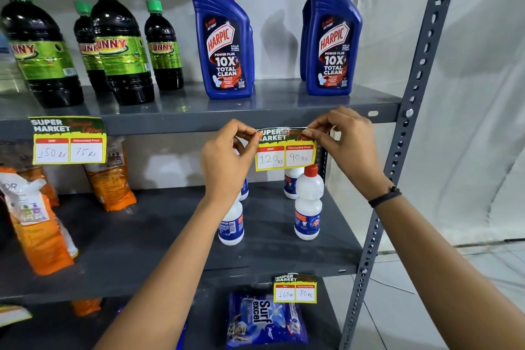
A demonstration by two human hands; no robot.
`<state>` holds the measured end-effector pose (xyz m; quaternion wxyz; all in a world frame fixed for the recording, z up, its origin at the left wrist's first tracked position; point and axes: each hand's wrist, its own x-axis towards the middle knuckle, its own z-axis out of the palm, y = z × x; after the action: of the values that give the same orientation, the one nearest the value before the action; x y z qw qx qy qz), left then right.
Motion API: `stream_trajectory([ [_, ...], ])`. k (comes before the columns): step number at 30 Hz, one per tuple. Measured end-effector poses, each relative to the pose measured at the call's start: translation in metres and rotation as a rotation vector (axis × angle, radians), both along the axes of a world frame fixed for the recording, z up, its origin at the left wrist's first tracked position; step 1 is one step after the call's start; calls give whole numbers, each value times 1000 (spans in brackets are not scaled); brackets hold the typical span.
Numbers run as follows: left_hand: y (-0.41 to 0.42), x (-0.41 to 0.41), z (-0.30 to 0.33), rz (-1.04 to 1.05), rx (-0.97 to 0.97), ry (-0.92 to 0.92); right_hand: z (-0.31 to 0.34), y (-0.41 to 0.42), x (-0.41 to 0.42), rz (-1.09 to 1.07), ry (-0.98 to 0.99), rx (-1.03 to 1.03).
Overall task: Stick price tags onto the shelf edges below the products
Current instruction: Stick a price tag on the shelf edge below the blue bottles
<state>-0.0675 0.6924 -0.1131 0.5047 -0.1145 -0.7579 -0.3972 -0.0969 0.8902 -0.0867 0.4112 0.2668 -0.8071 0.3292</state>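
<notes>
Below the Harpic bottles (224, 34), our left hand (227, 162) and right hand (345, 139) pinch the price tag (285, 150) by its top corners, and we should level it before pressing it onto the shelf edge (170, 122).

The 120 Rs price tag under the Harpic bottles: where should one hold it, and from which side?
Pinch the price tag at its two top corners, left hand from the left and right hand from the right. It is a thin, flat sheet hanging at the shelf edge, so this keeps it level.
</notes>
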Motion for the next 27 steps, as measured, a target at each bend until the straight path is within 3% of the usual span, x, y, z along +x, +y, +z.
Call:
stream_trajectory([
  [15,3,-6,1,127,-33,-24,2,-2,-8,-31,2,15],
  [27,5,-2,9,70,28,-10,5,-2,-8,16,-27,-66],
])
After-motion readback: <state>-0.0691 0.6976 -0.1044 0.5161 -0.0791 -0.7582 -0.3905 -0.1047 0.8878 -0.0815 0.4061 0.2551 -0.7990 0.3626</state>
